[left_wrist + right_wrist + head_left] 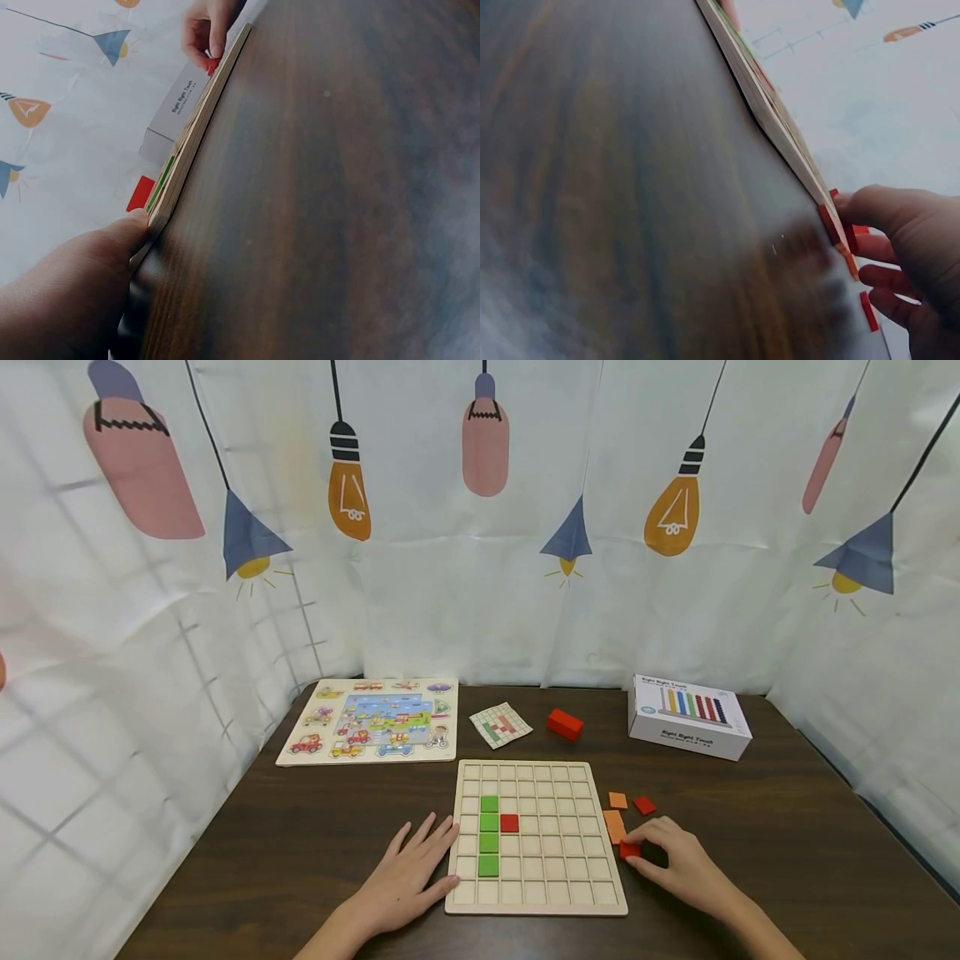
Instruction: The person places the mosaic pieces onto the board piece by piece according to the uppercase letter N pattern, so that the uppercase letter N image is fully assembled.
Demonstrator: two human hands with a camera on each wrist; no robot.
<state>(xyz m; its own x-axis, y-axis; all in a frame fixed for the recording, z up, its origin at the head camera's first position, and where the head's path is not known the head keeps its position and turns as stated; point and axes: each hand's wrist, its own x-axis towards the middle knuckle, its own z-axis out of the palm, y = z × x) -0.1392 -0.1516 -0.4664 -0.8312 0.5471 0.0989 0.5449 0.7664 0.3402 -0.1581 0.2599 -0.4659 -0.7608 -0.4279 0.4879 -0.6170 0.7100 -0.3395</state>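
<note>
A wooden grid board lies on the dark table. Several green square tiles form a column in it, and one red tile sits beside that column. My left hand lies flat at the board's left side, its fingertips and thumb touching the edge. Just off the board's right edge, my right hand pinches a red square tile between thumb and fingers. Close to it lie orange tiles and a loose red tile. In the right wrist view, the hand partly hides the pinched tile.
Behind the board are a small pattern card with a coloured grid and a red block. A vehicle picture puzzle lies at the back left. At the back right stands a white box. A printed curtain encloses the table's back and sides.
</note>
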